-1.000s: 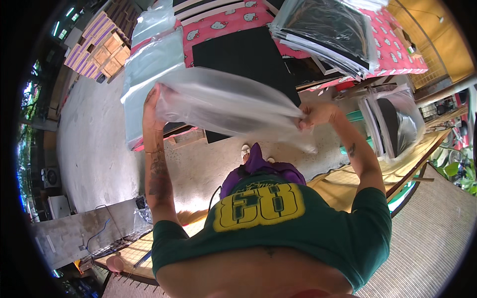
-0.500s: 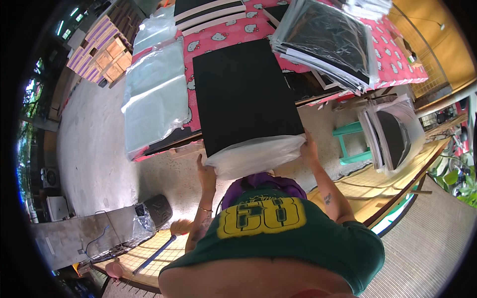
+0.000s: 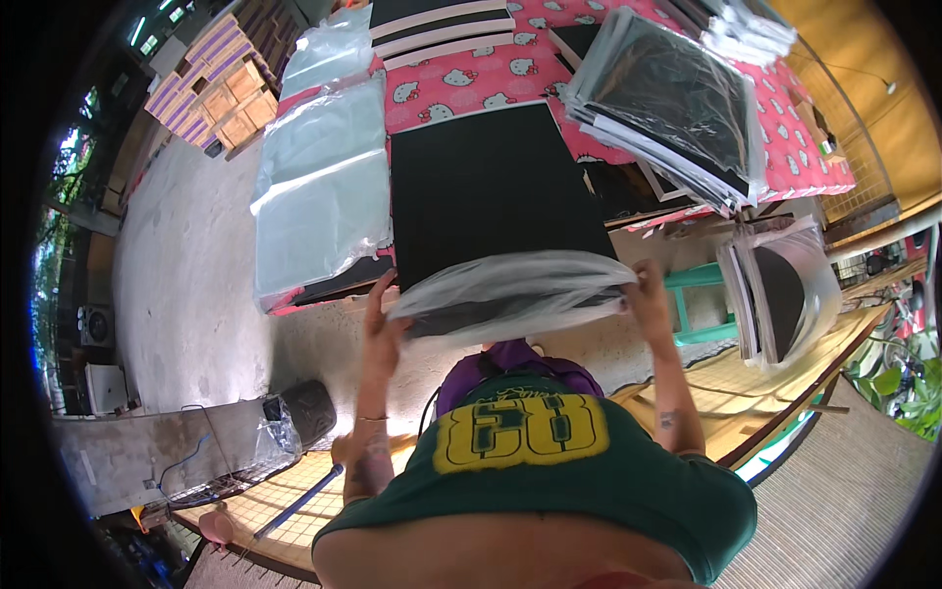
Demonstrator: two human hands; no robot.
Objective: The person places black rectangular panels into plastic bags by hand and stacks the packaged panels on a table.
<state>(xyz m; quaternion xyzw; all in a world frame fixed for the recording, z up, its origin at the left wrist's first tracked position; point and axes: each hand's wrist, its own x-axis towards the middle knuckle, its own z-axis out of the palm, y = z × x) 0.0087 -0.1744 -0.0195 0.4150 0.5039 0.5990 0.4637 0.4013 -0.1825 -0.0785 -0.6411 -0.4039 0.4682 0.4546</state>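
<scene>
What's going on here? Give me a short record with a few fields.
Left hand: holds the left edge of the clear plastic bag
Right hand: holds the bag's right edge
Bag: open mouth over the near end of the black board
Table: pink patterned cloth
Left of board: pile of clear bags
Right: stack of bagged boards

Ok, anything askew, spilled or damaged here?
Nothing spilled or torn. Both hands, left hand and right hand, hold the clear plastic bag over the black board. The bagged stack lies fanned and skewed.
</scene>
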